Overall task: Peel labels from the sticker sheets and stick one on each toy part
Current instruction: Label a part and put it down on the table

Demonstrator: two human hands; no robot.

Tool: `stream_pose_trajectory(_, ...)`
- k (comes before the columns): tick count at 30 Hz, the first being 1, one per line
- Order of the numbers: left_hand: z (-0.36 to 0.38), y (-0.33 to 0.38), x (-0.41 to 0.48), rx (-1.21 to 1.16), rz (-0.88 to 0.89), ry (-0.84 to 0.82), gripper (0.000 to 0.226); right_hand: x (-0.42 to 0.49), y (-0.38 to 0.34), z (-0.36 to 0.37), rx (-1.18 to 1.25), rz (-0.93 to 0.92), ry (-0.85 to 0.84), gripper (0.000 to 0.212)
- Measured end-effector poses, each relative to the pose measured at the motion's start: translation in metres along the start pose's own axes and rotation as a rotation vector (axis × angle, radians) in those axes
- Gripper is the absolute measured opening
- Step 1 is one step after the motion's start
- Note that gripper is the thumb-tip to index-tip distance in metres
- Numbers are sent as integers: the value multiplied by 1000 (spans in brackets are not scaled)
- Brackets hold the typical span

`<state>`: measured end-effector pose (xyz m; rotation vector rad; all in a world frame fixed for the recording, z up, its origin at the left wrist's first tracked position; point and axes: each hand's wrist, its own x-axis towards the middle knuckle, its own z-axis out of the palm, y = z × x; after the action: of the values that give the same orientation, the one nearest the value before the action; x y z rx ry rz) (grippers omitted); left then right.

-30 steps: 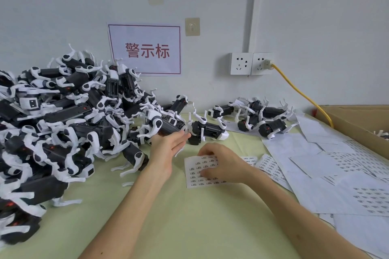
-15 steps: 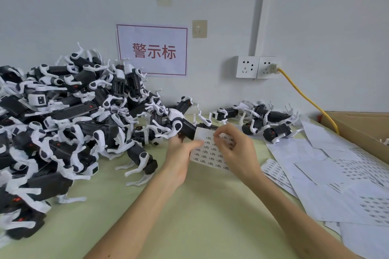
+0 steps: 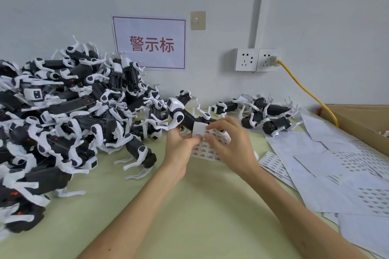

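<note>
A small white sticker sheet [image 3: 207,147] printed with rows of labels is held up above the table between both hands. My left hand [image 3: 180,149] pinches its left edge and also holds a black-and-white toy part [image 3: 182,114] that sticks up behind the sheet. My right hand [image 3: 229,145] pinches the sheet's upper part with thumb and forefinger; whether a label is lifted I cannot tell. A big heap of black-and-white toy parts [image 3: 63,124] fills the left of the table. A smaller group of toy parts [image 3: 265,115] lies at the back right.
Loose sticker sheets and backing papers [image 3: 336,166] cover the table's right side. A cardboard box [image 3: 362,124] stands at the far right. A yellow cable [image 3: 305,88] runs from the wall sockets [image 3: 256,60] behind the box. The green table top [image 3: 189,216] lies under my forearms.
The sheet lay flat under my right hand while my left reached into the heap. Both hands have since lifted the sheet, the left bringing a toy part up with it.
</note>
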<state>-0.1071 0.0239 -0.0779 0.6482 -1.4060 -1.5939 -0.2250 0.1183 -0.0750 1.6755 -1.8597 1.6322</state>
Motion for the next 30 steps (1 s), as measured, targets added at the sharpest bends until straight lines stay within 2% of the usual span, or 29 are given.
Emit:
stream_pose_trajectory(12, 4, 1, -6, 77, 150, -48, 43, -1, -5, 0, -20, 48, 65, 12)
stream_pose_trajectory(20, 7, 3, -11, 83, 161, -69, 46, 2, -7, -4, 172, 255, 3, 13)
stream_pose_trajectory(30, 8, 3, -12, 77, 162, -99, 51, 3, -6, -5, 193, 284, -14, 8)
